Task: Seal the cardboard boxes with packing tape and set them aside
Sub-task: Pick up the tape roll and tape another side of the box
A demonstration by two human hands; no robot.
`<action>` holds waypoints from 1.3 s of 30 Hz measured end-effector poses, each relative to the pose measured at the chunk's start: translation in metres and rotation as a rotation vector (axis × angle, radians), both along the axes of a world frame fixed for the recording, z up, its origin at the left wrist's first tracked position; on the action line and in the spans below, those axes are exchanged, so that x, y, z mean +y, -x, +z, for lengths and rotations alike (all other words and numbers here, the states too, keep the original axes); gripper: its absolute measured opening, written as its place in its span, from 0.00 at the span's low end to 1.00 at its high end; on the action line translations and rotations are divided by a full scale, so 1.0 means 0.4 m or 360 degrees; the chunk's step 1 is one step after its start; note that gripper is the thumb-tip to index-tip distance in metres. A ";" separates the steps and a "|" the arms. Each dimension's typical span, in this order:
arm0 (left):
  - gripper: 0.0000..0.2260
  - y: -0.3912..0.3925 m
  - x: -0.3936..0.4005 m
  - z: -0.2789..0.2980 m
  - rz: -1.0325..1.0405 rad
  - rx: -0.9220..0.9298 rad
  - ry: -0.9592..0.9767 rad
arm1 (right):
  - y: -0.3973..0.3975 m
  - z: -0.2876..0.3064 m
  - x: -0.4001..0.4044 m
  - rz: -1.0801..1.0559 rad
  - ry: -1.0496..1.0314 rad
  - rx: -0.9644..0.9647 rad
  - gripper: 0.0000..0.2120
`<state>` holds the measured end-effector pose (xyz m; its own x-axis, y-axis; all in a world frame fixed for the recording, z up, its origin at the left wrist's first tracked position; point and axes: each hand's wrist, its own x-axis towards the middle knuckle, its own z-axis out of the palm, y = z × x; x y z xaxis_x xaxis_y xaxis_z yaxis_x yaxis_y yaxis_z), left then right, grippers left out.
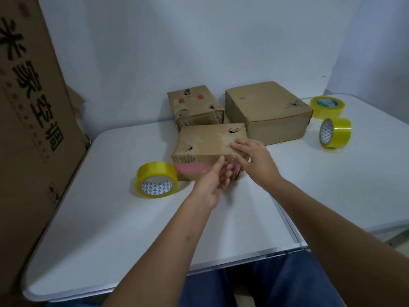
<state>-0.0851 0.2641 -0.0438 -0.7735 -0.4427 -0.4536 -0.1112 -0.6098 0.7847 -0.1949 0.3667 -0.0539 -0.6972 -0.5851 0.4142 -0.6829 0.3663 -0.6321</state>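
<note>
Mid-frame we had the worn cardboard box (208, 149) on the white table (132, 229); our right hand (252, 158) pressed flat fingers on its top corner, left hand (212, 182) palm-up, fingers relaxed against its front.

Makeshift packing station: white folding table (132, 229), tape rolls (157, 182), worn cardboard boxes (265, 111).

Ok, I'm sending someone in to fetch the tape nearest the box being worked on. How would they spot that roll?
On the white table, find the small cardboard box under the person's two hands. The tape roll stands on edge just left of that box, towards the big printed carton. Unlike the two other yellow rolls at the far right, it is alone on the left.
</note>
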 end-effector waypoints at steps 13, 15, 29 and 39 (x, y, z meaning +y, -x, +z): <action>0.03 -0.009 0.008 -0.022 0.0056 -0.0115 0.0398 | 0.009 0.002 0.013 -0.0019 -0.0185 0.0239 0.19; 0.04 -0.006 0.007 -0.022 0.0051 -0.0106 0.0397 | 0.014 0.015 0.003 -0.0007 -0.0201 0.0269 0.23; 0.04 -0.059 -0.074 -0.016 -0.0353 -0.0301 0.1210 | 0.012 -0.011 -0.026 -0.0060 -0.0442 0.0719 0.23; 0.37 -0.037 -0.184 0.080 -0.0425 -0.0662 0.2660 | 0.043 0.006 0.061 0.0111 -0.0358 0.0468 0.24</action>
